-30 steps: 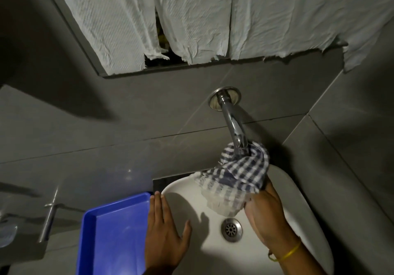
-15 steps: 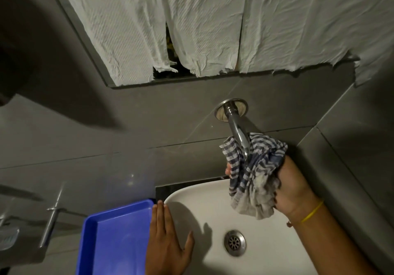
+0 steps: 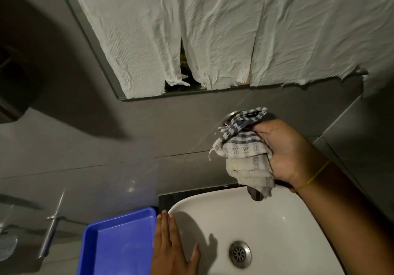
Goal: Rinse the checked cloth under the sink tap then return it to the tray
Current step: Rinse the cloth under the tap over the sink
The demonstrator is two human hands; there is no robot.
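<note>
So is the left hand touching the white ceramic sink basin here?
Touching. The head view shows the left hand lying flat, palm down, on the rim of the white ceramic sink basin, beside the blue plastic tray.

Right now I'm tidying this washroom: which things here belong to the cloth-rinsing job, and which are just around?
Part of the job:
checked cloth, bunched in the right hand
tap, mostly hidden behind the cloth
sink
blue tray, beside the sink
left hand, flat on the sink rim

Just around:
paper sheets over the mirror
metal bar at the left
</note>
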